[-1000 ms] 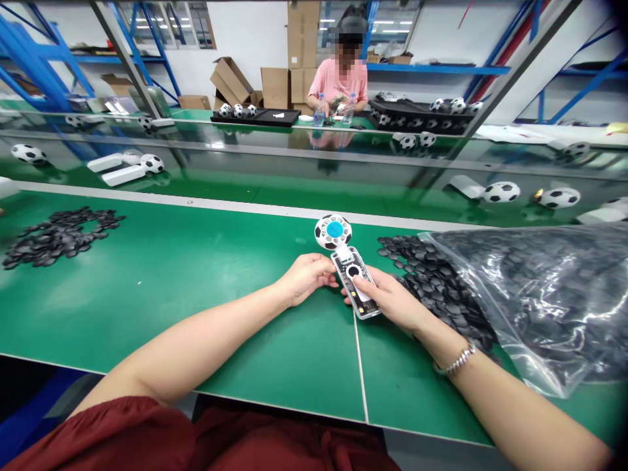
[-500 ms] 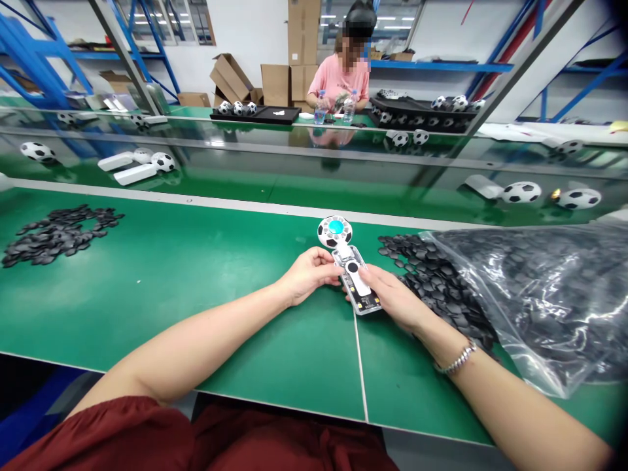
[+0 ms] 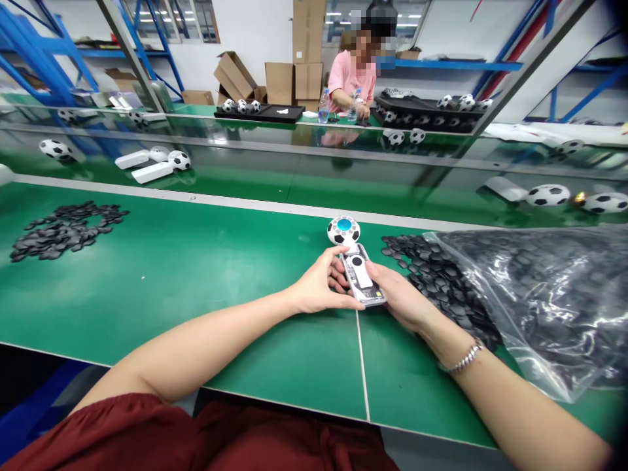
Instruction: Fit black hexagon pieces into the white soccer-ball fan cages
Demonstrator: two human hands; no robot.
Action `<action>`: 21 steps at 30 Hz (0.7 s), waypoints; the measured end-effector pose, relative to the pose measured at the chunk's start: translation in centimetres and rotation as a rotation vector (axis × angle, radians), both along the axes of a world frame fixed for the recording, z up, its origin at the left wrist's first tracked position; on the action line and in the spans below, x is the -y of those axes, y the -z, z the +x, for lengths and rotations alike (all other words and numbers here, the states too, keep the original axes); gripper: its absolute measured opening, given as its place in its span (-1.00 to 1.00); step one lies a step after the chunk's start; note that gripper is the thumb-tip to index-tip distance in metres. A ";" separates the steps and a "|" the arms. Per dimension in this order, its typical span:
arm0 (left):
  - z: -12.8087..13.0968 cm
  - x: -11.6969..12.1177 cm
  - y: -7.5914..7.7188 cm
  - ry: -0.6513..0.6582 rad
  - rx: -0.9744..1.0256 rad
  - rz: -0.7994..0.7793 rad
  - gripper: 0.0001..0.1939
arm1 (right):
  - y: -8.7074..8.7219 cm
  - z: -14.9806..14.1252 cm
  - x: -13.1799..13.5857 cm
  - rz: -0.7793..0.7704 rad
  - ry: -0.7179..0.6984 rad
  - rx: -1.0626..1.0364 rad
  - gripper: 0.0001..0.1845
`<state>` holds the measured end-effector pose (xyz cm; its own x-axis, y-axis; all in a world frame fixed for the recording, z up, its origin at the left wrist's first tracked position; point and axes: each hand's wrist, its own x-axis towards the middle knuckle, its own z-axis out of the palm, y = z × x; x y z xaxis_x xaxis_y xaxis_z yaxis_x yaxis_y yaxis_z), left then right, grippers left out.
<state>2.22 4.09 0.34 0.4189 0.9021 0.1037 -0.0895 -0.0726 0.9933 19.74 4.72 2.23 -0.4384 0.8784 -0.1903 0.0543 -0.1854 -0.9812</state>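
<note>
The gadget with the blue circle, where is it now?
In the head view, the gadget is just right of centre, between the left hand and right hand, left of the plastic bag.

Black pieces [image 3: 59, 237] on green tabletop [image 3: 216, 255]

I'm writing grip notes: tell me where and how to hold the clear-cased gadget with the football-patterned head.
Likely by its flat, rectangular body, from the right, where the right hand grips, thumb on top: its long, straight edge suits this, unlike the round head.
</note>
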 end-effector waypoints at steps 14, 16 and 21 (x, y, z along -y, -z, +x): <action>0.1 -0.9 -0.2 -0.070 0.198 -0.246 -0.37 | 0.7 0.2 0.2 0.117 -0.021 0.016 -0.47; -0.1 -0.9 -0.5 -0.022 0.180 -0.259 -0.42 | 0.4 0.2 0.3 0.159 -0.050 0.048 -0.48; -0.4 -1.1 -1.1 0.010 0.261 -0.408 -0.44 | -0.4 -0.2 0.5 0.216 -0.097 0.119 -0.48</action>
<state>1.77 5.24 1.41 0.4348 0.8872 -0.1545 -0.3385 0.3200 0.8849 19.57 4.21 2.67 -0.5080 0.8594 -0.0579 0.1789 0.0395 -0.9831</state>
